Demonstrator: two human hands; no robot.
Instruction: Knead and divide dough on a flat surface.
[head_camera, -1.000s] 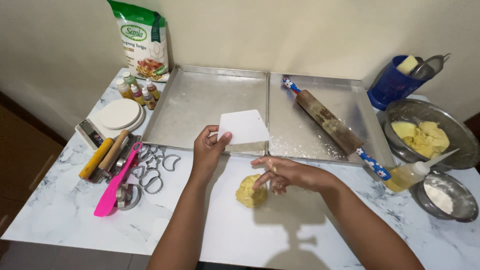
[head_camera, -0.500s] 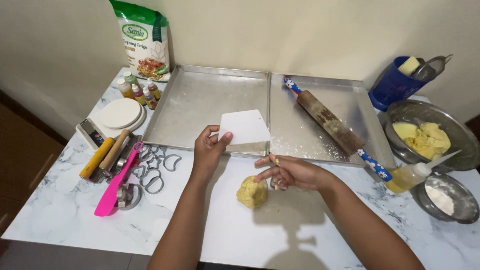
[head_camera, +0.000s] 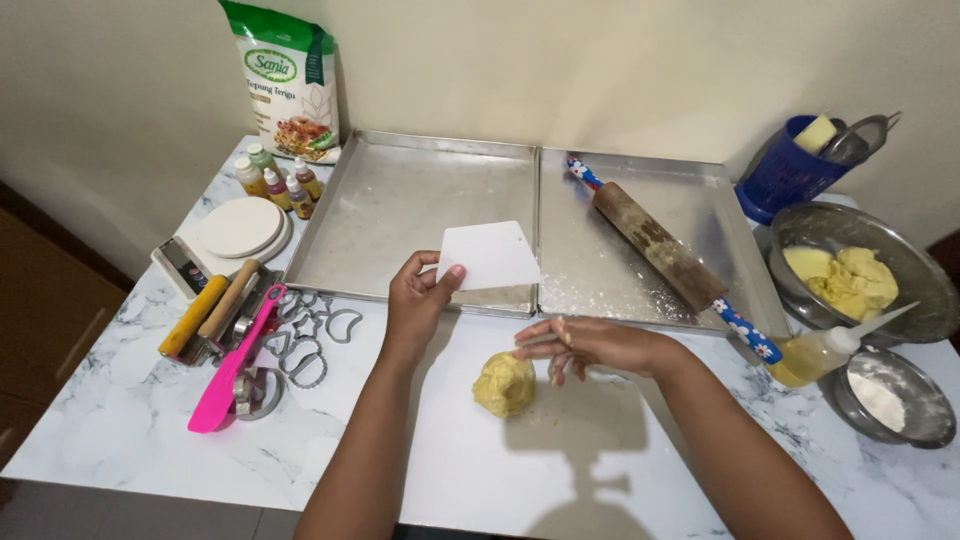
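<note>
A lump of yellow dough (head_camera: 504, 384) lies on a white mat (head_camera: 480, 460) at the middle of the marble table. My left hand (head_camera: 418, 296) holds a white plastic dough scraper (head_camera: 487, 256) up over the front edge of the left baking tray. Just right of the dough, my right hand (head_camera: 575, 345) hovers with its fingers spread and empty, its fingertips close above the lump but apart from it.
Two metal baking trays (head_camera: 400, 205) stand behind; a rolling pin (head_camera: 655, 245) lies in the right one. Left: flour bag (head_camera: 287, 80), colouring bottles (head_camera: 275, 180), kitchen scale (head_camera: 235, 232), pink spatula (head_camera: 235, 365), metal cookie cutters (head_camera: 310, 345). Right: dough bowl (head_camera: 858, 272), flour bowl (head_camera: 890, 395), squeeze bottle (head_camera: 820, 350), blue container (head_camera: 795, 165).
My right hand has lifted off the dough and drawn to the right, its fingers spreading. The dough stays on the mat. My left hand keeps the scraper in place.
</note>
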